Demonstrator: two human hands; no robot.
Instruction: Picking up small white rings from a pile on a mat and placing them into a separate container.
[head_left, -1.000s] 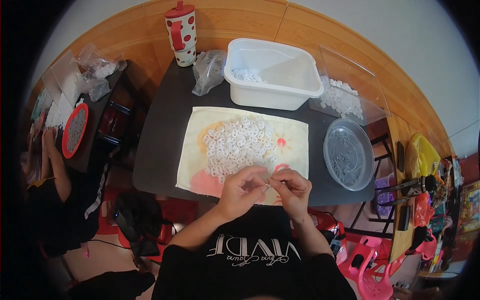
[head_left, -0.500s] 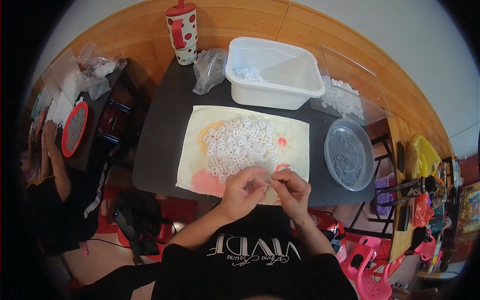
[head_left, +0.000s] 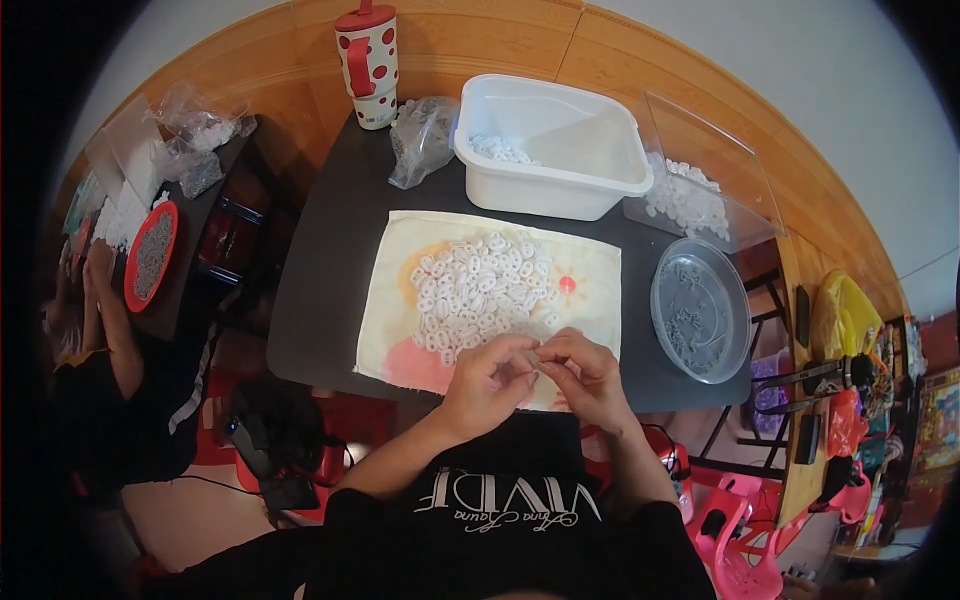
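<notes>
Low centre of frame, both hands – left hand (head_left: 487, 378), right hand (head_left: 587, 372) – pinch one small white piece (head_left: 536, 362); loosened fingers could drop it into the white pile (head_left: 478, 288).

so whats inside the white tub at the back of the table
A few small white pieces lie in the far-left corner of the white tub. Its near wall hides the front of the floor.

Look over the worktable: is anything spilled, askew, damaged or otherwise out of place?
Nothing stands out. The white pieces lie heaped on the cloth, none loose on the dark table. The white tub, round clear tray and spotted cup stand upright. Left hand and right hand meet at the cloth's near edge.
</notes>
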